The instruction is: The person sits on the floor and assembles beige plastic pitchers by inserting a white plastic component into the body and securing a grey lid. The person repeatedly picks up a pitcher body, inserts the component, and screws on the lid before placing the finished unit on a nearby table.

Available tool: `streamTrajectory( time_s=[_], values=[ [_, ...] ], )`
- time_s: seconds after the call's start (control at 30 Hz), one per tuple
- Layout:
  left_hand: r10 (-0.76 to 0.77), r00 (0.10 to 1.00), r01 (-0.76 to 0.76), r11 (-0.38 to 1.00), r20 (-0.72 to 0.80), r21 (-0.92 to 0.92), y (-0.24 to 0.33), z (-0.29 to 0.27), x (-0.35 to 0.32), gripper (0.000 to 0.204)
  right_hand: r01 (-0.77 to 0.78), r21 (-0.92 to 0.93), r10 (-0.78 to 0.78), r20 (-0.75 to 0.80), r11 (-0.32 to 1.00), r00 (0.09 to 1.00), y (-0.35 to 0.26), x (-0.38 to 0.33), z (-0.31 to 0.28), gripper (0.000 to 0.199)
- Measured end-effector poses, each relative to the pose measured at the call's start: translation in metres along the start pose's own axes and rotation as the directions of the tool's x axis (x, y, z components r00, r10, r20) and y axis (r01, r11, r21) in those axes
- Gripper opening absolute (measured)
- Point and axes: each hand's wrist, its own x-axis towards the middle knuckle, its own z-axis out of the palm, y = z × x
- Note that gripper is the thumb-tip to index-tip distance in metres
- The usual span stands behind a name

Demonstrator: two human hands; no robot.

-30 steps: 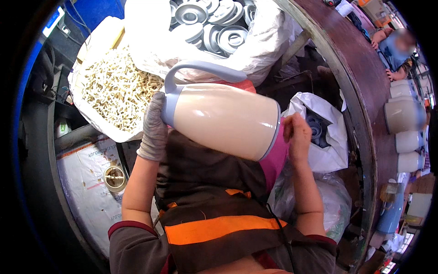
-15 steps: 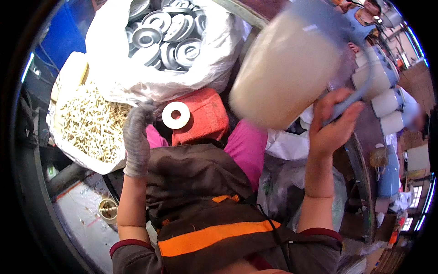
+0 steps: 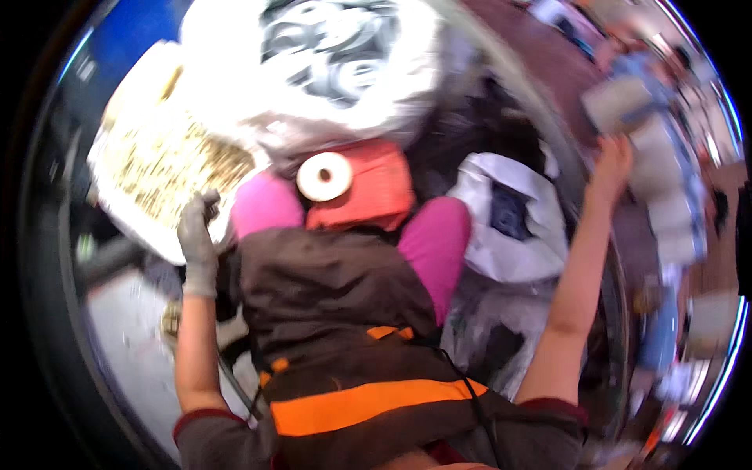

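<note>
Hands lie wide apart: the left hand (image 3: 197,233), in a grey knitted glove, is at nine o'clock, its fingers half bent by the near rim of a sack of small yellowish pieces (image 3: 157,176); whether they pinch anything I cannot tell. Bare, the right hand (image 3: 612,167) reaches toward half past two, fingers loosely spread beside blurred pale jugs (image 3: 656,160) on the reddish-brown table (image 3: 540,70); contact is unclear. Toward twelve o'clock, a red block (image 3: 380,188) sits between the pink-clad knees, bearing a cream ring (image 3: 338,178). Grey discs (image 3: 333,51) fill a white sack (image 3: 392,121) near half past eleven; a white bag (image 3: 501,262) with dark parts lies at three.
</note>
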Motion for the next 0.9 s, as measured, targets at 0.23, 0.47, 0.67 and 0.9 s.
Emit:
streamTrajectory(
  time_s=[0.23, 0.47, 0.67, 0.9],
  values=[
    [-0.055, 0.902, 0.416, 0.372, -0.428, 0.830, -0.088, -0.262, -0.041, 0.029, 0.004, -0.026, 0.010, 0.500, 1.000, 0.866, -0.008, -0.134, 0.037, 0.037],
    [-0.378, 0.833, 0.524, 0.302, -0.405, 0.796, -0.109, -0.276, -0.138, 0.055, -0.023, 0.010, 0.008, 0.742, 1.000, 0.670, 0.002, -0.173, 0.100, 0.038],
    [-0.440, 0.837, 0.379, 0.034, -0.326, 0.925, -0.081, -0.294, -0.107, 0.046, -0.093, 0.103, -0.031, 0.817, 0.990, 0.576, -0.027, -0.211, 0.123, 0.032],
    [0.379, 0.897, -0.035, 0.575, -0.228, 0.817, 0.056, -0.245, -0.010, 0.046, -0.212, 0.248, -0.136, 0.889, 0.945, 0.437, -0.071, -0.270, 0.143, 0.031]
  ],
)
